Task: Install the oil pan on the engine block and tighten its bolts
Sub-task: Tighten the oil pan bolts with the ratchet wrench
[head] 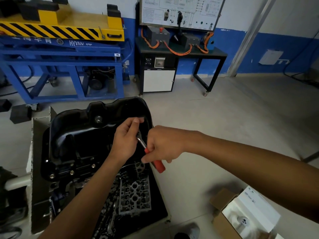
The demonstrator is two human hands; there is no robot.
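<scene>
A black oil pan (77, 135) sits on top of the engine block (134, 197), with several bolts (51, 175) showing along its near flange. My right hand (164, 145) grips the red handle of a ratchet wrench (156, 163). The wrench's metal shaft runs up and left to the pan's right edge. My left hand (126, 140) holds the head end of the wrench there, fingers curled over it. The socket and the bolt under it are hidden by my left hand.
A blue lift stand with a yellow-black striped top (60, 54) stands behind. A black bench with orange cables (181, 52) is at the back centre. An open cardboard box (241, 214) lies on the floor at the lower right.
</scene>
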